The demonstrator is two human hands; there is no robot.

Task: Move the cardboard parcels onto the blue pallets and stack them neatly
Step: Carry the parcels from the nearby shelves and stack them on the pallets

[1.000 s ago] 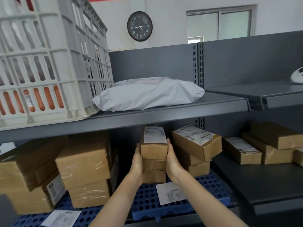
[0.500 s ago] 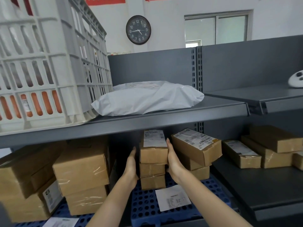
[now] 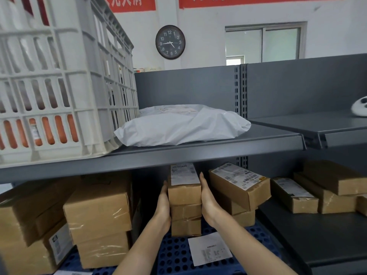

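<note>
A stack of three small cardboard parcels (image 3: 185, 211) stands on the blue pallet (image 3: 174, 255) under the shelf; the top one (image 3: 184, 192) carries a white label. My left hand (image 3: 163, 207) lies flat against the stack's left side and my right hand (image 3: 207, 201) presses its right side, fingers straight. Right of it another stack of labelled parcels (image 3: 238, 187) sits on the same pallet. Larger taped boxes (image 3: 99, 213) are piled at the left.
A dark shelf board (image 3: 178, 153) hangs low over the parcels, bearing a white crate (image 3: 59, 86) and a white poly bag (image 3: 182, 126). Loose parcels (image 3: 294, 195) lie on the grey shelf at the right. A paper slip (image 3: 209, 249) rests on the pallet.
My left hand came off the stack half a second ago and is now pressed against it again. The view has tilted upward; the stack stays in place.
</note>
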